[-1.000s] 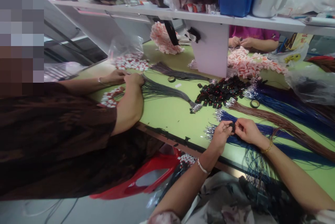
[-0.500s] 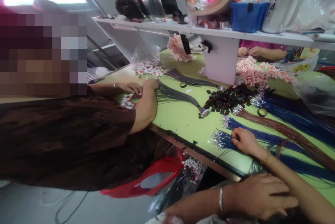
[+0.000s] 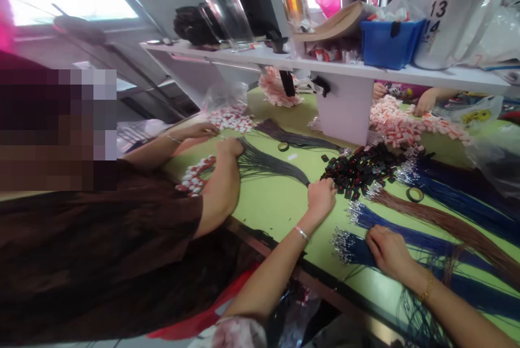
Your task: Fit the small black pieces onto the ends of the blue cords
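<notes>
My left hand (image 3: 320,196) reaches to the near edge of a pile of small black tags (image 3: 365,169). It covers the tipped end of a bundle of grey cords (image 3: 272,161). Its fingers are curled, and what they pinch, if anything, is hidden. On the right, my right hand (image 3: 388,247) lies closed over a bundle of dark blue cords (image 3: 359,250) just behind their silvery tips. A second blue bundle (image 3: 374,218) and a brown bundle (image 3: 410,204) lie just beyond it.
A co-worker (image 3: 162,245) sits at the left, hands near red and white pieces (image 3: 229,118). A shelf (image 3: 260,58) spans the table, bearing a blue bin (image 3: 390,44) and a white jug (image 3: 450,28). Another person's hands (image 3: 426,101) are across, by pink-white pieces (image 3: 394,123).
My left hand has swung from above my right forearm, forward and left to the black tags and grey cord ends. The right hand stays at the blue cords; the camera view has shifted slightly.
</notes>
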The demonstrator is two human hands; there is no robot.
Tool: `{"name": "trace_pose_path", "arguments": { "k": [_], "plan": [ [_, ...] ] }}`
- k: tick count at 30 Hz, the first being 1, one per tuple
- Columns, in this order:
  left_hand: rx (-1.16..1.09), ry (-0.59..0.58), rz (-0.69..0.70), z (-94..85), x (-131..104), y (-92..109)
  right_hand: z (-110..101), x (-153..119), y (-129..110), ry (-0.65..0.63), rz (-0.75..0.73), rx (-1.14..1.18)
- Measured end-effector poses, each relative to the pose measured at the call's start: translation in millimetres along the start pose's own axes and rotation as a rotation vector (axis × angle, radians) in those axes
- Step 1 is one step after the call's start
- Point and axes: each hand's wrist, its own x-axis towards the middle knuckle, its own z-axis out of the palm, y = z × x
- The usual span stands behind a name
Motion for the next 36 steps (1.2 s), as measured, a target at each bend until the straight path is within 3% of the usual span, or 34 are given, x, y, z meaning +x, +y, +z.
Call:
{"name": "trace_pose_path", "arguments": {
  "k": [5,9,12,15,19,23,26,30,36],
  "plan": [
    [-0.042,-0.006,0.137,-1.2,-11.5,-3.6,0.7,1.1,-1.5,0.036,0.043,0.054],
    [-0.374,0.08,0.128,-10.8,-26.5,-5.9,-2.8,-0.9,-1.5,0.072,0.064,0.224],
    [-0.878,0.069,-0.023,-18.1,-45.0,-0.9,-7.2,0.1,-3.8,0.105,0.055,0.372],
    [-1.424,-0.058,-0.254,-20.4,-66.5,9.3,-15.4,7.0,-11.4,0.132,0.052,0.554],
    [-1.822,-0.173,-0.423,-13.4,-90.0,26.0,-29.2,20.0,-24.8,0.138,0.033,0.744],
    [-1.975,-0.243,-0.432,1.4,-103.7,40.9,-30.6,23.8,-26.5,0.184,0.008,0.759],
    [-2.023,-0.297,-0.422,13.6,-107.9,45.8,-23.2,20.6,-19.0,0.237,0.007,0.611],
    [-2.044,-0.355,-0.438,26.1,-108.8,43.2,-17.1,18.8,-10.1,0.267,-0.006,0.381],
    [-2.042,-0.364,-0.428,35.4,-109.6,39.4,-15.7,22.3,-9.4,0.238,0.004,0.314]
  ]
}}
